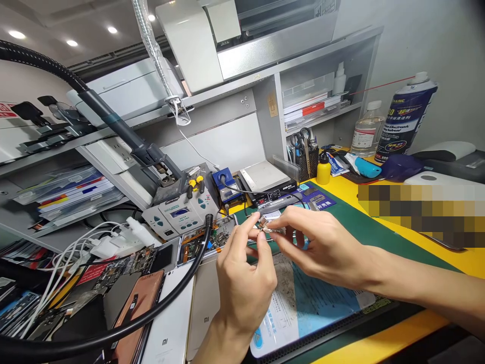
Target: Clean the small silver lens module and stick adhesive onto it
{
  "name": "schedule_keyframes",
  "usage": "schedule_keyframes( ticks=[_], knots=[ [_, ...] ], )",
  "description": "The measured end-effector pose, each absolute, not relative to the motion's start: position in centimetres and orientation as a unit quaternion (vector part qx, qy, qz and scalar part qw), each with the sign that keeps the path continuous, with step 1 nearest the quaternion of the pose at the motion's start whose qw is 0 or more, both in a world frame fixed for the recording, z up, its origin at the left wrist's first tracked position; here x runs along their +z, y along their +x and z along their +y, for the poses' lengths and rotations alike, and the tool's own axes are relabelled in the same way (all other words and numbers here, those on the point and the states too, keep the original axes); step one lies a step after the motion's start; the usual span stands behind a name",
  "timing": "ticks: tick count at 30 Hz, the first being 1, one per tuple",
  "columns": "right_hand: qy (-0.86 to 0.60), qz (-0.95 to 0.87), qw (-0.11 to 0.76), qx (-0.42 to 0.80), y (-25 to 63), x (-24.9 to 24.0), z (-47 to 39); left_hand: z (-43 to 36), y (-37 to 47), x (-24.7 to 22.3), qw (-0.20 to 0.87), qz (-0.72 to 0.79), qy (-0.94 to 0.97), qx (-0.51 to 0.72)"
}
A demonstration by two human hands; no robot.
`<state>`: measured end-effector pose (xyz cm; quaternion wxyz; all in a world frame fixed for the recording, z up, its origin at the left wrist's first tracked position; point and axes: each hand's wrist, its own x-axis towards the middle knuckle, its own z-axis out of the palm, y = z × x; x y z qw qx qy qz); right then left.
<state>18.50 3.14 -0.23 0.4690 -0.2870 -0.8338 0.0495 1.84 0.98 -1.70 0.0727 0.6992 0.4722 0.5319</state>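
My left hand (246, 273) is closed in a pinch, thumb and forefinger on a small electronic part (262, 222) with a coppery, metallic look. From the other side my right hand (326, 247) pinches the same part between thumb and fingers. The fingertips cover much of it, so its exact kind cannot be made out. Both hands hover over a blue and white printed mat (314, 298), which lies on the green work mat (382, 227).
Left of my hands lie several phone backs, including a white one (166, 313), and a tray of circuit boards (217, 235). A black hose (182, 303) curves across them. Behind stand a soldering station (182, 212), a heating plate (265, 177), a yellow bottle (323, 169) and a spray can (403, 119).
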Motion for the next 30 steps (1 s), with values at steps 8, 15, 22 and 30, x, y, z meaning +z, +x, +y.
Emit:
schedule_keyframes(
  ticks=[8,15,22,30],
  knots=[
    [-0.306,-0.832,0.459,0.055,18.57,-0.23,3.10,0.81,1.92,-1.58,0.087,0.475,0.689,0.540],
    [-0.285,-0.832,0.473,0.042,18.58,-0.42,3.36,0.85,1.94,-1.54,0.092,0.478,0.692,0.533],
    [-0.298,-0.835,0.460,0.045,18.52,-0.19,3.17,0.88,1.81,-1.58,0.136,0.487,0.674,0.539],
    [-0.291,-0.839,0.457,0.044,18.62,-0.14,3.24,1.03,1.96,-1.52,0.222,0.490,0.626,0.564]
  ],
)
